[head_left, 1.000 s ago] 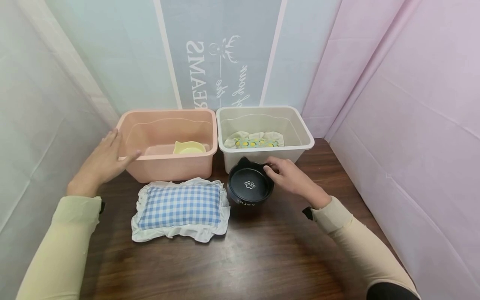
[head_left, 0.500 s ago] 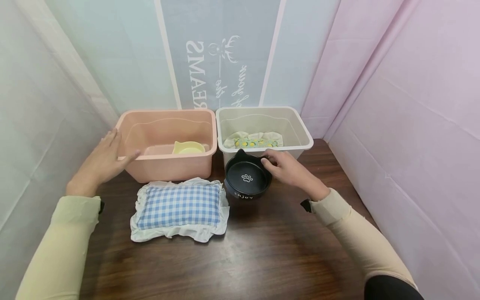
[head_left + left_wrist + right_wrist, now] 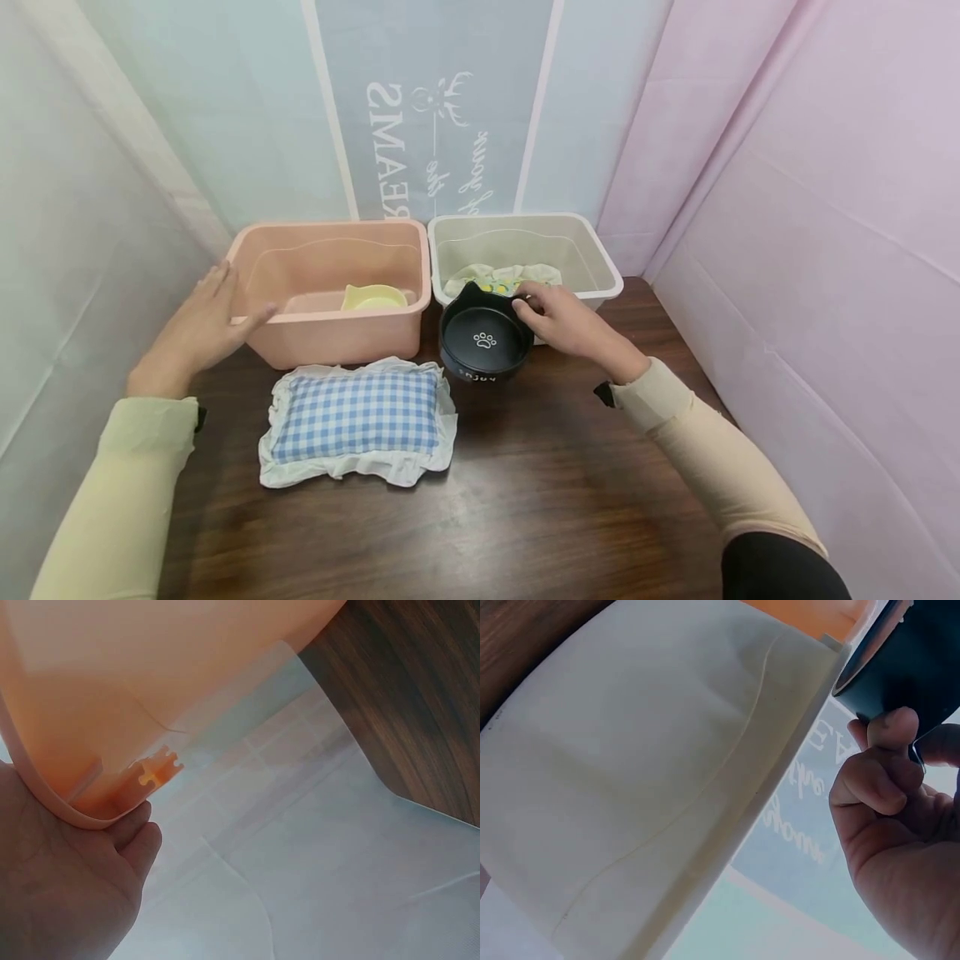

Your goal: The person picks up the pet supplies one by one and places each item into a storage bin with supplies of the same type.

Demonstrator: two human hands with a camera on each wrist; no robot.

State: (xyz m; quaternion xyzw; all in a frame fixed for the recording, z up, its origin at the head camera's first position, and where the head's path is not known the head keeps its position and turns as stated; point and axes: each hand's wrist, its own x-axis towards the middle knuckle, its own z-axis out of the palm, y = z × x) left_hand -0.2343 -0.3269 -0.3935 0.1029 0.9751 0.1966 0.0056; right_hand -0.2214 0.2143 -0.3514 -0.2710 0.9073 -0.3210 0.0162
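Observation:
My right hand [image 3: 562, 325] pinches the rim of a black cat-eared pet bowl [image 3: 483, 340], which has a white paw print inside. The bowl is lifted, tilted toward me, and overlaps the front edge of the white bin [image 3: 600, 293] in the head view. In the right wrist view, curled fingers grip the dark bowl [image 3: 922, 667] beside that bin's rim. My left hand [image 3: 198, 321] rests at the near left corner of the pink bin [image 3: 337, 337], fingers extended along its side and thumb by the front rim. The left wrist view shows the palm against that rim.
A pale yellow cat-eared bowl [image 3: 375, 297] sits inside the pink bin. A lemon-print ruffled cloth item [image 3: 468, 277] lies in the white bin. In front, a blue checked pillow [image 3: 356, 417] with white ruffles lies on the dark wooden table [image 3: 525, 508]. Fabric walls enclose the sides and back.
My right hand has raised the black bowl and carried it slightly left and away from me, toward the white bin's front rim. My left hand has stayed at the pink bin.

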